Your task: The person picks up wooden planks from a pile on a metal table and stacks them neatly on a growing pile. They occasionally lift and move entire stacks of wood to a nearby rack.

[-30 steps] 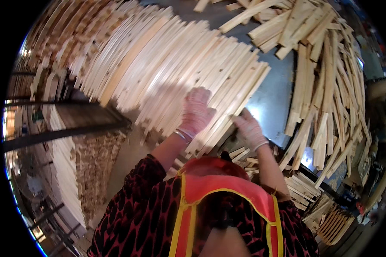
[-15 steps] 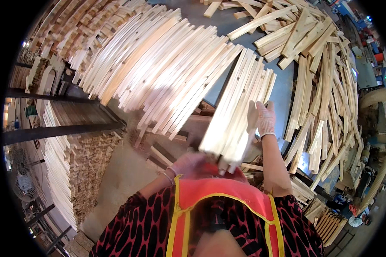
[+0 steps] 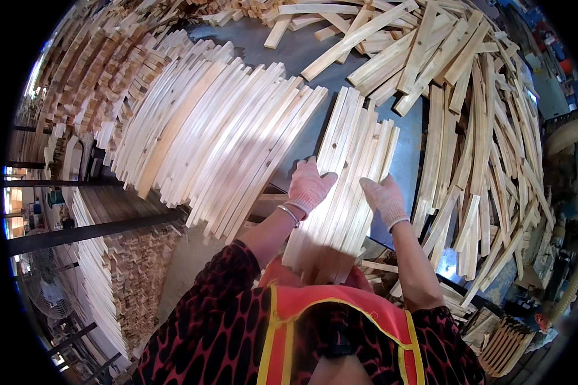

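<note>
A bundle of pale wooden strips [image 3: 344, 186] lies side by side in front of me, its near end against my red apron. My left hand [image 3: 309, 186], in a light knitted glove, grips the bundle's left side with the thumb over the top. On the opposite side my right hand [image 3: 386, 202], gloved alike, clasps the edge, thumb also on top. To the left of my left hand spreads a wide row of similar strips [image 3: 218, 138], lying parallel. The fingers under the bundle's edges are partly hidden.
Loose boards [image 3: 424, 51] are heaped crosswise at the far right, and more slats [image 3: 475, 167] lie along the right side of the grey tabletop [image 3: 311, 128]. Stacked wood [image 3: 135, 276] stands at the left, behind a dark metal bar [image 3: 96, 236]. A fan [image 3: 45, 289] is at far left.
My left hand has moved from the bundle's near end up to its left side. The strips' near ends now rest against my apron. My right hand stays on the right side.
</note>
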Available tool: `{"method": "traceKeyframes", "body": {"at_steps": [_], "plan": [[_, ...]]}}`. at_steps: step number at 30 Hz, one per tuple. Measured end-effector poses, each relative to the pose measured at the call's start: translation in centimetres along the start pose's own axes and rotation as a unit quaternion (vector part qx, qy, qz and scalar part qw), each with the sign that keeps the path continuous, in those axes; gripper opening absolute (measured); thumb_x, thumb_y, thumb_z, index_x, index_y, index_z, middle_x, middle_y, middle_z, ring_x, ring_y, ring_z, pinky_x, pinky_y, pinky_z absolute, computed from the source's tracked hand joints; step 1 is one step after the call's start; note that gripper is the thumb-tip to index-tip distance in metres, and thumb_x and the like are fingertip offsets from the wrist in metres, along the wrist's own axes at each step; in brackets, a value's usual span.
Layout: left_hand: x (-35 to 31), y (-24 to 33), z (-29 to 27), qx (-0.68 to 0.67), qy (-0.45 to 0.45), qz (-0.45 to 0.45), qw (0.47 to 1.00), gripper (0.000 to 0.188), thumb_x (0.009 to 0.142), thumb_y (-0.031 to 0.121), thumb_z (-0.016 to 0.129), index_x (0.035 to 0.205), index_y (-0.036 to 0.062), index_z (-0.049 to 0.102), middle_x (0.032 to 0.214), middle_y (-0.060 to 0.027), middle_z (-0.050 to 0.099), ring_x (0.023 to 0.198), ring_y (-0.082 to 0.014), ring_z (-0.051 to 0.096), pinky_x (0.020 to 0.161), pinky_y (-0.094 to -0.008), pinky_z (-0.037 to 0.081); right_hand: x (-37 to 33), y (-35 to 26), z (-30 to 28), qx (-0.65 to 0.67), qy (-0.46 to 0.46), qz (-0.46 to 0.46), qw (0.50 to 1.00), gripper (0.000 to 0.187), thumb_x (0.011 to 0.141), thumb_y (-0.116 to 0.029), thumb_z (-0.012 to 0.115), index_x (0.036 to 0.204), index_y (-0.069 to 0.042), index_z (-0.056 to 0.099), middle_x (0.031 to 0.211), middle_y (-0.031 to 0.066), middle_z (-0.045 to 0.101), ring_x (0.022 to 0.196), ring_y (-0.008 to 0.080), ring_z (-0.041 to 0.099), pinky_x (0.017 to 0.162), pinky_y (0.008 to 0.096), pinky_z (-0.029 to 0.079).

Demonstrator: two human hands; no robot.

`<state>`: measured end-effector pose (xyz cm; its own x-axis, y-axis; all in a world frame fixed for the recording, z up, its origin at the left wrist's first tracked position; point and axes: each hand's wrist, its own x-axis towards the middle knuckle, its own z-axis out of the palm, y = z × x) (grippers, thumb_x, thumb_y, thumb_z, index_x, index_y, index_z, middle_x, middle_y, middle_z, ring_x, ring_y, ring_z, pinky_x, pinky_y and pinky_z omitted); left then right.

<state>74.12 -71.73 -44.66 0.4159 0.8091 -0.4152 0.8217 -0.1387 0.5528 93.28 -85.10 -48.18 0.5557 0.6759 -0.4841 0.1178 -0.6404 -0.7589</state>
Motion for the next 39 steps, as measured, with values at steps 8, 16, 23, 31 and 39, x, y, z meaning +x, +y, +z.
{"method": "traceKeyframes", "body": {"at_steps": [8, 16, 23, 31, 39], "plan": [[-2.8, 7.4, -11.2, -0.183, 0.228, 0.338, 0.895, 0.074, 0.086, 0.028, 0.082, 0.146, -0.0007, 0.052, 0.137, -0.0293, 0.056, 0.125, -0.0441, 0.058, 0.110, -0.0493, 0.049, -8.2, -18.8, -8.4, 0.156, 0.135, -0.309, 0.929, 0.054, 0.091, -0.016, 0.080, 0.139, 0.001, 0.060, 0.121, 0.0108, 0.074, 0.107, 0.0182, 0.068, 0.097, 0.0346, 0.054], [-1.8, 6.2, -15.0, -0.248, 0.230, 0.442, 0.831, 0.078, 0.083, 0.035, 0.085, 0.147, 0.0061, 0.052, 0.127, -0.0215, 0.061, 0.127, -0.0381, 0.055, 0.107, -0.0466, 0.048, -13.4, -20.8, -7.5, 0.034, 0.238, -0.439, 0.866, 0.038, 0.099, -0.020, 0.077, 0.130, -0.001, 0.066, 0.111, 0.0071, 0.075, 0.098, 0.0160, 0.069, 0.089, 0.0335, 0.057], [-1.0, -10.1, -8.4, 0.186, 0.158, 0.484, 0.840, 0.085, 0.090, 0.025, 0.072, 0.162, 0.0006, 0.034, 0.160, -0.0211, 0.047, 0.148, -0.0343, 0.045, 0.123, -0.0411, 0.037, -9.6, 0.1, 3.9, 0.028, 0.129, -0.272, 0.953, 0.061, 0.107, -0.020, 0.049, 0.164, -0.007, 0.033, 0.155, 0.0146, 0.048, 0.140, 0.0285, 0.052, 0.119, 0.0388, 0.044], [0.5, -11.0, -11.3, 0.466, -0.005, 0.369, 0.804, 0.075, 0.088, 0.024, 0.075, 0.154, 0.0036, 0.045, 0.149, -0.0153, 0.055, 0.139, -0.0285, 0.054, 0.111, -0.0371, 0.047, -7.6, -2.7, 9.8, -0.517, 0.071, -0.061, 0.851, 0.069, 0.092, -0.020, 0.059, 0.154, 0.005, 0.042, 0.161, 0.0233, 0.044, 0.149, 0.0377, 0.046, 0.119, 0.0417, 0.043], [-2.4, -7.5, -10.1, 0.333, 0.016, 0.359, 0.872, 0.058, 0.090, 0.038, 0.072, 0.136, 0.0042, 0.062, 0.134, -0.0129, 0.062, 0.129, -0.0297, 0.058, 0.108, -0.0419, 0.048, -5.6, -6.0, 6.7, -0.189, 0.155, -0.060, 0.968, 0.042, 0.094, -0.030, 0.063, 0.124, -0.002, 0.066, 0.121, 0.0278, 0.070, 0.117, 0.0470, 0.065, 0.099, 0.0513, 0.053]]}}
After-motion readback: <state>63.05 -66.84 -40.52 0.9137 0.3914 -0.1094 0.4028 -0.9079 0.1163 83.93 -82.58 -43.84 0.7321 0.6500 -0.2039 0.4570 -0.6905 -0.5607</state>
